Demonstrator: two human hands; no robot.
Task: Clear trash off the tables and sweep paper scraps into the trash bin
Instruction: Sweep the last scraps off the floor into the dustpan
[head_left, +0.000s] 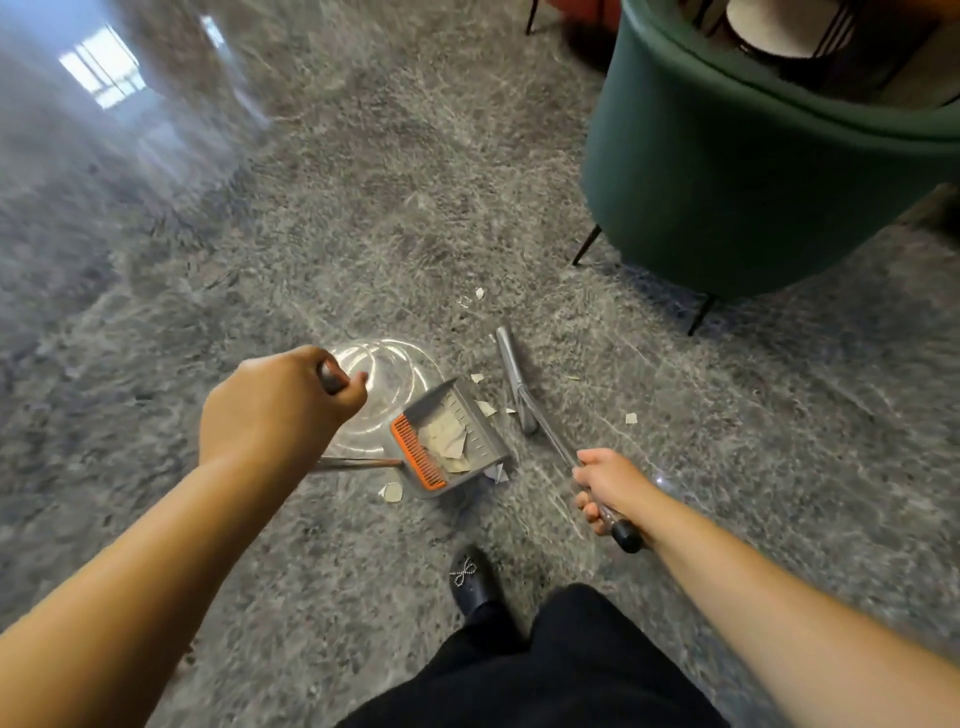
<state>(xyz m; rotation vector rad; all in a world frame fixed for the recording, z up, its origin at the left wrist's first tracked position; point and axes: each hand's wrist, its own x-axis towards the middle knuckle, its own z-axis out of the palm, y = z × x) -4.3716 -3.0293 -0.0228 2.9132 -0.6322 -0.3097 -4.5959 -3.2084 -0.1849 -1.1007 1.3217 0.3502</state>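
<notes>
She is standing over the mess, sweeping scraps into the dustpan (452, 439) on the grey floor (260, 260). Her left hand (280, 405) is curling tightly round the top of the pan's long handle, fingers fully wrapped. Her right hand (605, 488) is gripping the broom (519, 387) shaft near its black end cap, fingers closed round it, with the broom head lying on the floor just right of the pan's mouth.

Several paper pieces are already sitting inside the pan. Others are lying loose: a few between pan and broom (485, 408), one behind the pan's near corner (390, 491), one off to the right (630, 418), and small bits farther out toward the green chair (753, 171).

To do this well, I'd say she is needing to keep the pan's lip pressed flat, draw the broom in short strokes toward the mouth, and swing wide for the strays. No bin is showing from here.
</notes>
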